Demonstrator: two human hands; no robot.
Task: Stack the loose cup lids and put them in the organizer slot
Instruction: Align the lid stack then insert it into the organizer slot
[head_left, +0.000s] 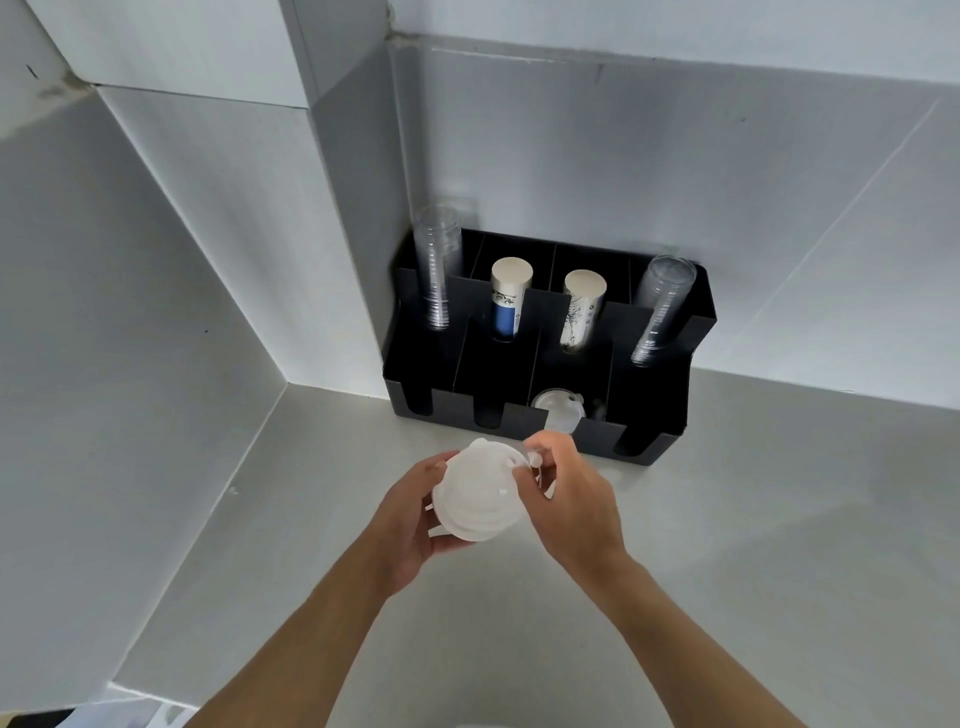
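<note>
A stack of translucent white cup lids is held above the counter, just in front of the black organizer. My left hand cups the stack from below and the left. My right hand pinches the top lid's rim at the upper right. Inside the organizer's third front slot from the left lies another clear lid. The other front slots look dark and I cannot tell their contents.
The organizer's back row holds two stacks of clear plastic cups and two stacks of paper cups. It stands in a corner on a grey counter, against white walls behind and on the left.
</note>
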